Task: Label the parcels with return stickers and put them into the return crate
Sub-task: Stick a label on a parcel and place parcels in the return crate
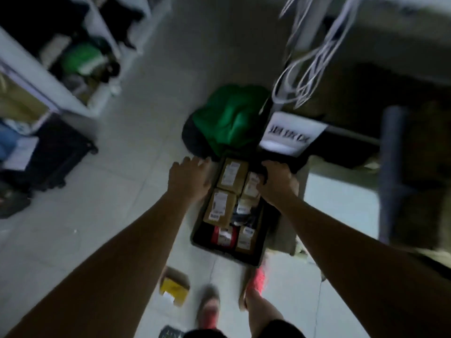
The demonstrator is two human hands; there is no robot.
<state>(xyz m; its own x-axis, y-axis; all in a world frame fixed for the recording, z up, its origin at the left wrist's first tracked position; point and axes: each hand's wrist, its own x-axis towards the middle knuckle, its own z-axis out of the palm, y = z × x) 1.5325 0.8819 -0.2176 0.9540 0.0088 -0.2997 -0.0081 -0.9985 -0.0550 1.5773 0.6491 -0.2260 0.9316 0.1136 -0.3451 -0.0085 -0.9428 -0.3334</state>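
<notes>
A dark return crate (227,252) stands on the floor, holding several parcels. Two brown boxes with white labels (232,176) (219,209) lie along its left side, and a red parcel (224,236) lies at its near end. My left hand (189,178) is at the crate's far left corner with the fingers stretched out; blur hides whether it touches the rim. My right hand (279,182) curls over the crate's far right rim. A small yellow and brown parcel (174,286) lies on the floor in front of the crate.
A green bag (231,115) sits just beyond the crate, with a white paper sign (291,131) to its right. White cables (310,57) hang above. A shelf unit (36,76) and a black suitcase (58,154) stand at the left. My feet (256,281) are near the crate.
</notes>
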